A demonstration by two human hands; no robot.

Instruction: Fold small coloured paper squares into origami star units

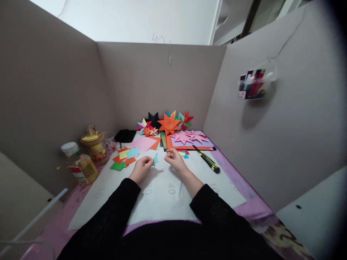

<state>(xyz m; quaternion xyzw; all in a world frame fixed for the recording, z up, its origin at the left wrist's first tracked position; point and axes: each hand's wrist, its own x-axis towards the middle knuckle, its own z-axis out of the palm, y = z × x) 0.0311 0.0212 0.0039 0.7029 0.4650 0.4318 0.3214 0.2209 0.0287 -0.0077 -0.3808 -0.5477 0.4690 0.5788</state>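
Note:
A small light-blue folded paper piece (155, 159) stands up from the fingertips of my left hand (141, 168), which pinches its lower left edge. To the right, apart from that piece, my right hand (175, 160) is raised over the white mat with fingers curled and tips together. Whether anything is between those fingertips is too small to tell. Beside my left hand lie square paper sheets in light blue (132, 152), orange and green (118, 166). Small coloured paper squares (184, 154) lie just behind my right hand.
Folded paper stars (169, 124) stand along the back wall, with pink ones (183, 137) on stacked sheets. A yellow-black utility knife (207, 160) lies at right. At left stand a white-capped bottle (82, 166) and a tub (94, 148). Grey partitions enclose the table; a plastic container (256, 83) hangs at right.

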